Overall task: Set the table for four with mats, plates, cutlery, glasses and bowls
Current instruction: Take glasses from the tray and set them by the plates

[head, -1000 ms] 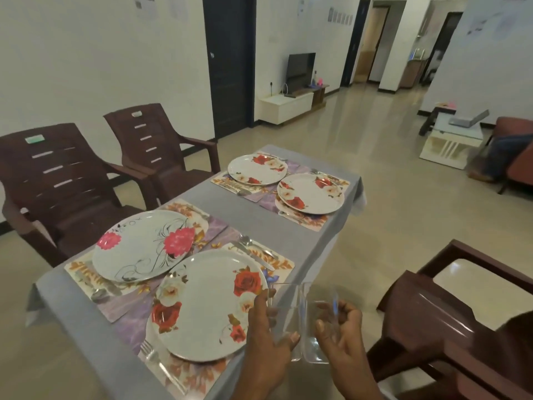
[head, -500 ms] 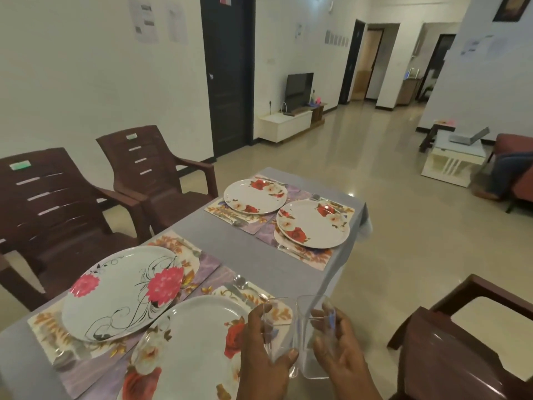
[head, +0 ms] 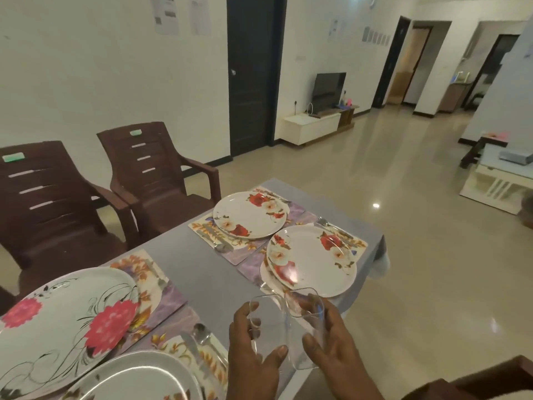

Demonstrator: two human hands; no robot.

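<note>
Two clear drinking glasses are held side by side above the table's near right edge. My left hand (head: 251, 350) grips the left glass (head: 266, 321); my right hand (head: 331, 342) grips the right glass (head: 305, 330). The grey table (head: 207, 272) carries floral mats, each with a plate: a pink-flower plate (head: 63, 321) at near left, a plate (head: 138, 379) at the bottom edge, and two red-rose plates, one at far left (head: 251, 215) and one at far right (head: 311, 258). A knife and spoon (head: 202, 339) lie just left of my left hand. More cutlery lies beside the far plates.
Two brown plastic chairs (head: 150, 174) stand along the table's left side. Part of another brown chair (head: 490, 379) shows at the bottom right. Open tiled floor lies to the right. A white TV unit (head: 314, 125) and a white low table (head: 501, 180) stand farther off.
The view has moved forward along the table and lifted; the far plates are closer. Both hands still hold the glasses, now higher and nearer the far right setting.
</note>
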